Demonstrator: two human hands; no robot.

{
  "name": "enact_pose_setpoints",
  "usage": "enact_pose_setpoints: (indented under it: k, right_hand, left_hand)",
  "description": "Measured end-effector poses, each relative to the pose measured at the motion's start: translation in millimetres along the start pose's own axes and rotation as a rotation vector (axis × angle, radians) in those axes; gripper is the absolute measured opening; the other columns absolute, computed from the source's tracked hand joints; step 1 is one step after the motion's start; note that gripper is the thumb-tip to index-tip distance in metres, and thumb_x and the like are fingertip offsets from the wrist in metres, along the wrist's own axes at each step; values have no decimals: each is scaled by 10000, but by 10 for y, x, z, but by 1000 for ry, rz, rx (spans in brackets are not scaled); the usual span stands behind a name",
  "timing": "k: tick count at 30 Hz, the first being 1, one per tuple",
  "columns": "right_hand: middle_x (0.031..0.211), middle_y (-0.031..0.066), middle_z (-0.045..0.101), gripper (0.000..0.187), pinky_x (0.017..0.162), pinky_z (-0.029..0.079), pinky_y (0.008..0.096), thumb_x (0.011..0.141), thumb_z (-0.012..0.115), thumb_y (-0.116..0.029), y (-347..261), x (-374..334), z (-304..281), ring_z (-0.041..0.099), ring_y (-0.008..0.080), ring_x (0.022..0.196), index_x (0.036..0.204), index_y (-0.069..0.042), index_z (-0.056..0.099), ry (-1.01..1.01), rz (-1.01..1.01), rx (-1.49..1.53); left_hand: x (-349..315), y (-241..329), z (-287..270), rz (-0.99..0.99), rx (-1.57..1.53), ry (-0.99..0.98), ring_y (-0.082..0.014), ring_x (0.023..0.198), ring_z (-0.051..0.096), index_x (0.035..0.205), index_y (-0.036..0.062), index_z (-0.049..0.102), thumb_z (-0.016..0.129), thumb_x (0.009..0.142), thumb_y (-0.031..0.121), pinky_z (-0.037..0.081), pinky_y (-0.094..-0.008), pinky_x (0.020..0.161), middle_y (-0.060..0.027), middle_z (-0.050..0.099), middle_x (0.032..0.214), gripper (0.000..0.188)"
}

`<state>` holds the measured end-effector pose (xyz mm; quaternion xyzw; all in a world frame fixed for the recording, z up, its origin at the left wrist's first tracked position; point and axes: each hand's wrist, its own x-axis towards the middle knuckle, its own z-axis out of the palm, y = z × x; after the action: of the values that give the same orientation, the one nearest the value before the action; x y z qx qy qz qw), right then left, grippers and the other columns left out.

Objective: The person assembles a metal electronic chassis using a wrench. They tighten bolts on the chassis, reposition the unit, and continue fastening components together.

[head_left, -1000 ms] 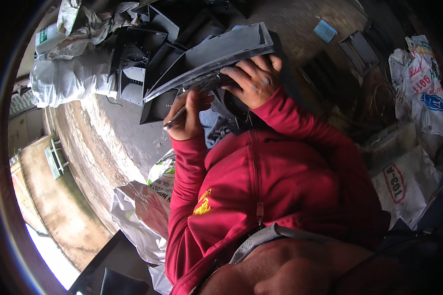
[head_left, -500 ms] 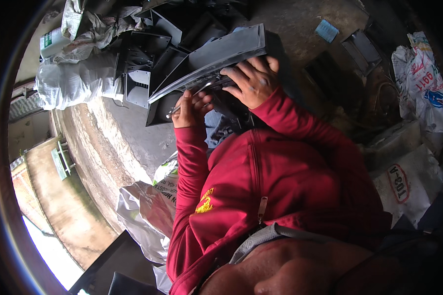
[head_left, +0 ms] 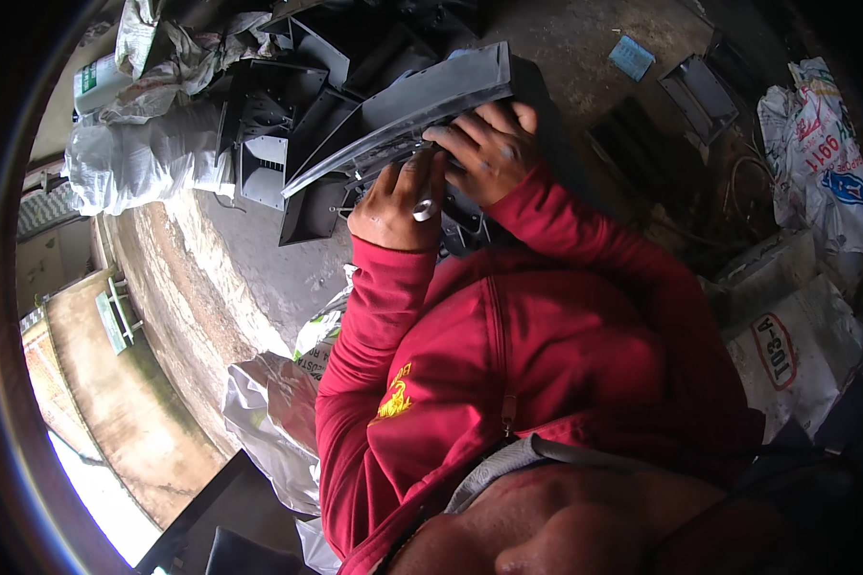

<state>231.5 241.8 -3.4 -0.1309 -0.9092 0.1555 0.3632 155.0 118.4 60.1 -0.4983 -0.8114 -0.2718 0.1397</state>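
Observation:
A long black casing (head_left: 431, 94) with a pale metal edge slants across my lap, its right end raised. My left hand (head_left: 395, 203) is closed around a wrench (head_left: 424, 210); its ring end sticks out below the fingers, and the rest is hidden in the grip. The fingertips of that hand meet the casing's near side, close to the right fingers. At the right half of the casing, my right hand (head_left: 494, 153) is closed on the near edge, its fingers bent against it. What lies under the fingertips is too dark to make out.
More black casings (head_left: 278, 96) are heaped beyond on the left. A white wrapped bundle (head_left: 149, 158) lies at the far left. Printed plastic sacks (head_left: 815, 163) stand on the right, near another dark casing (head_left: 700, 101). A blue sheet (head_left: 631, 57) lies on the floor.
My left hand has moved right along the casing towards my right hand and turned, so the wrench now points downward. My right hand keeps its hold with small finger shifts.

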Motion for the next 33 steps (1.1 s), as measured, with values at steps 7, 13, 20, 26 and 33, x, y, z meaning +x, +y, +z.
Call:
enact_pose_setpoints:
  k: [7,13,20,26,33]
  right_hand:
    - [981,-48,615,380,886,326,458,675,764,-318,-6,-9,10,512,177,1069,1024,-217,653,5,-30,-16]
    - [964,-63,608,362,881,312,462,664,780,-328,-11,-3,10,510,177,1060,990,-223,662,17,-5,-9]
    - [976,-55,610,364,891,315,464,689,767,-312,-18,0,-9,510,178,1060,1021,-213,657,-14,7,20]
    - [994,-45,609,343,894,317,468,719,741,-297,-20,-11,-18,508,179,1058,1038,-204,653,-14,13,56]
    - [1061,-41,608,375,905,315,468,717,739,-291,-33,-16,-22,498,189,1107,1069,-204,643,-38,22,30]
  left_hand:
    - [-296,-599,98,-950,-1251,13,-245,732,699,1047,-43,644,623,937,306,587,-341,641,-162,697,857,367]
    - [-339,-341,25,-725,-992,93,-223,712,677,1080,-71,617,595,951,339,560,-328,653,-159,689,857,431]
    - [-233,-235,4,-359,-496,79,-187,728,702,993,-58,678,648,920,133,546,-284,652,-139,711,811,206]
    - [-42,-56,-117,-141,-122,43,-227,669,702,924,31,709,724,835,94,527,-292,586,-126,698,765,110]
    - [-95,-153,-80,-249,-224,47,-243,660,706,905,28,706,746,819,108,524,-295,576,-137,690,744,124]
